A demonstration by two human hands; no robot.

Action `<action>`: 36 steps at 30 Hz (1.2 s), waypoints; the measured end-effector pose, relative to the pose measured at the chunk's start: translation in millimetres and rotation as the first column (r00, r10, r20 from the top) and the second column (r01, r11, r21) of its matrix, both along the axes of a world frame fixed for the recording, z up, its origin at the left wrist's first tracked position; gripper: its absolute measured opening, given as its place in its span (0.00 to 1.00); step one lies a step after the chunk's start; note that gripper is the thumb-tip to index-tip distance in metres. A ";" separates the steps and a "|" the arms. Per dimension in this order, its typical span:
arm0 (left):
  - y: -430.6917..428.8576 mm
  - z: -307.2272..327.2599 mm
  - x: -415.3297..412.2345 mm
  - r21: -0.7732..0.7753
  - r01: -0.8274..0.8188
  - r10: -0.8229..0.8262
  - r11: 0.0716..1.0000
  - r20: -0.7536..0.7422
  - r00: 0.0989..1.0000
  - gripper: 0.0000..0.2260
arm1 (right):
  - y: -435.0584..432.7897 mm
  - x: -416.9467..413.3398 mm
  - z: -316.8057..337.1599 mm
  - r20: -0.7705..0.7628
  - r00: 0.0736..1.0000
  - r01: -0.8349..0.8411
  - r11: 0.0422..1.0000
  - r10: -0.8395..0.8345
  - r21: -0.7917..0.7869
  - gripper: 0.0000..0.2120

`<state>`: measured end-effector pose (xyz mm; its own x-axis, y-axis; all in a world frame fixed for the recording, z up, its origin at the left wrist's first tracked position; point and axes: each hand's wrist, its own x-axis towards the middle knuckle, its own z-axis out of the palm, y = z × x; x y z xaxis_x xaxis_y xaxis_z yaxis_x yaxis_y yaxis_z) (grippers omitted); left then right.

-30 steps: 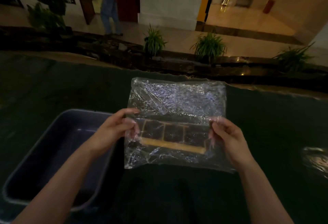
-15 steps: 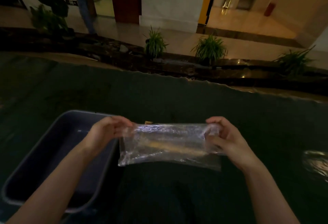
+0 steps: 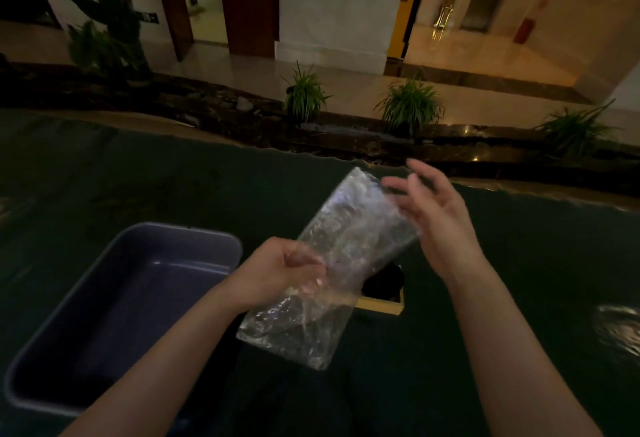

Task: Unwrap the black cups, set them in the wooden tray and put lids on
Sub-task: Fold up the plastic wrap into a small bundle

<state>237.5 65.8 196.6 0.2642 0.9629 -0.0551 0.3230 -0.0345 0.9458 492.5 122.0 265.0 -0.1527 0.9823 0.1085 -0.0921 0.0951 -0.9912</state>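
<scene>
Black cups [image 3: 382,282] (only one dark shape shows) sit in the pale wooden tray [image 3: 381,305] on the table, beneath crinkled clear plastic wrap [image 3: 332,263] clenched by the left hand [image 3: 280,272]; the right hand [image 3: 434,218] is released, fingers spread. Trailing wrap could snag the tray.

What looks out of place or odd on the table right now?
Little stands out. The clear plastic wrap hangs crumpled and tilted from the left hand, covering most of the wooden tray; only one tray corner shows. The right hand is open beside it. The purple bin sits level; no spill is visible.
</scene>
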 end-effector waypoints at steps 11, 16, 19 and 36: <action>2.5 4.6 16.6 0.037 -0.250 0.232 0.968 0.254 0.939 0.07 | -31.0 -38.7 -52.1 0.115 0.929 -0.315 0.914 0.352 -0.257 0.25; 2.2 5.7 7.6 -0.099 -0.180 0.204 0.979 0.363 0.909 0.19 | -29.1 -33.6 -50.0 0.240 0.956 -0.160 0.985 0.172 -0.067 0.06; 5.9 6.7 -2.6 -0.127 -0.107 0.146 0.986 0.358 0.922 0.16 | -25.9 -29.2 -43.8 0.290 0.938 -0.195 0.981 0.190 -0.011 0.09; 1.2 18.0 -25.1 -0.066 0.079 -0.029 0.995 0.557 0.830 0.09 | -36.6 -4.8 -35.6 -0.074 0.947 -0.318 0.946 0.313 -0.063 0.15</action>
<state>212.4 66.9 214.6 0.3260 0.9446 0.0377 -0.2565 0.0500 0.9652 487.7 85.4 229.4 -0.4516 0.8904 0.0576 -0.1673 -0.0211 -0.9857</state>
